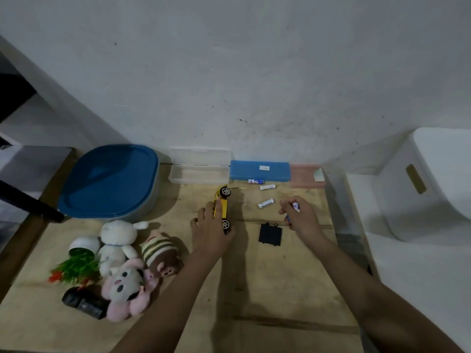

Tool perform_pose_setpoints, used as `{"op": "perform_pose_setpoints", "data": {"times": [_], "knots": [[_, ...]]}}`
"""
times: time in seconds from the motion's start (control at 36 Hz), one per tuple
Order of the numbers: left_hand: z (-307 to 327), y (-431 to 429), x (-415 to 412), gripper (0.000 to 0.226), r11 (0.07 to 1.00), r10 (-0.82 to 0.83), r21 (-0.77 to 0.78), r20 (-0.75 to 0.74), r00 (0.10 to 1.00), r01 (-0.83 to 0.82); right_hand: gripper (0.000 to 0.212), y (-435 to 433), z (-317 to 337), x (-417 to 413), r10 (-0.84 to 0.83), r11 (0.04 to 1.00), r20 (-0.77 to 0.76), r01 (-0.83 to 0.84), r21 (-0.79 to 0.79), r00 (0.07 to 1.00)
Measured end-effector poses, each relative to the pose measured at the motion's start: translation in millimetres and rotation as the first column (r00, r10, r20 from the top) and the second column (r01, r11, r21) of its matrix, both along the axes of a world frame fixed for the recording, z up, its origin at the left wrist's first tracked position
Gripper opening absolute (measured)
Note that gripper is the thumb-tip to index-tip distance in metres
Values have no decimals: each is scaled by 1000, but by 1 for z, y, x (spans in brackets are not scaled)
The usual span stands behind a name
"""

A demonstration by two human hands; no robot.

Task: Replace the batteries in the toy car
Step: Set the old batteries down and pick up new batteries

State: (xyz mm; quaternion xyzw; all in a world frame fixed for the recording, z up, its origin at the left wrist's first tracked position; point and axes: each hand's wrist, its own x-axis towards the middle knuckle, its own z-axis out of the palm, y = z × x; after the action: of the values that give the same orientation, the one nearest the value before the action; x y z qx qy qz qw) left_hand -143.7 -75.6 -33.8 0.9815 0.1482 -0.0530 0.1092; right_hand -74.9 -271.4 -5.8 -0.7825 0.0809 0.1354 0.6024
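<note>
Toy car [222, 208]: lies on its side under my left fingertips [216, 203], wheels facing my right hand [302, 216].
Left hand [210, 233]: palm down, fingers spread and nearly straight, resting on the car body; thumb hidden, no clear clasp.
Right hand: just off the car's wheel side, fingers curled, pinching a battery [295, 207].
Held battery: white with blue and red print, poking out above and below my fingers.
Car look: yellow body, two silver-spoked wheels with black tyres, nose away from me.
Battery cover [270, 234]: black plate, flat on the table [254, 289] between my two wrists.
Loose batteries: one [265, 203] just beside my right fingertips, two [267, 187] [255, 181] beyond.
</note>
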Motion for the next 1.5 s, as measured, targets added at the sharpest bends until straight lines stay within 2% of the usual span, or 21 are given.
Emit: {"op": "perform_pose_setpoints", "data": {"times": [0.11,0.22,0.44,0.53,0.69,0.83,0.92,0.97,1.08,1.19,1.31,1.39,1.5], "knots": [[-6,-8,3,83,998,-53,-25,4,999,53,19,-4,-3,4,-15,1000,-26,15,14,1000],[-8,-20,9,88,988,-63,-142,-7,998,61,14,-8,-5,10,-20,1000,-38,20,7,999],[-9,-28,21,76,961,-99,-264,-40,994,86,13,-11,-6,20,-24,1000,-34,24,-2,999],[-10,-30,22,77,966,-91,-245,-35,995,80,13,-12,-9,22,-25,1000,-47,26,12,999],[-7,-38,25,79,981,16,-192,-83,996,-32,12,-16,-19,27,-23,1000,-93,24,1,995],[-12,-37,27,81,988,0,-155,-108,994,-16,17,-18,-26,36,-43,999,-129,42,-5,991],[-12,-36,31,79,986,-16,-167,-82,997,2,24,-22,-28,46,-50,999,-97,48,-24,994],[-11,-37,37,74,977,-34,-209,-11,999,31,29,-28,-31,54,-58,997,-37,56,-52,998],[1,-53,57,57,906,-10,-415,168,986,80,25,-43,-39,77,-141,990,-5,141,5,990],[2,-84,87,48,798,42,-596,211,976,94,32,-60,-46,100,-175,975,110,187,-117,978],[-9,-119,112,44,646,134,-763,73,988,-31,21,-82,-50,113,10,932,266,87,-351,964],[-21,-140,127,44,556,185,-820,-35,982,-134,10,-93,-57,122,187,867,373,26,-498,909],[-35,-155,139,35,497,219,-858,-20,976,-129,27,-98,-70,128,336,839,352,-108,-533,874]]}}
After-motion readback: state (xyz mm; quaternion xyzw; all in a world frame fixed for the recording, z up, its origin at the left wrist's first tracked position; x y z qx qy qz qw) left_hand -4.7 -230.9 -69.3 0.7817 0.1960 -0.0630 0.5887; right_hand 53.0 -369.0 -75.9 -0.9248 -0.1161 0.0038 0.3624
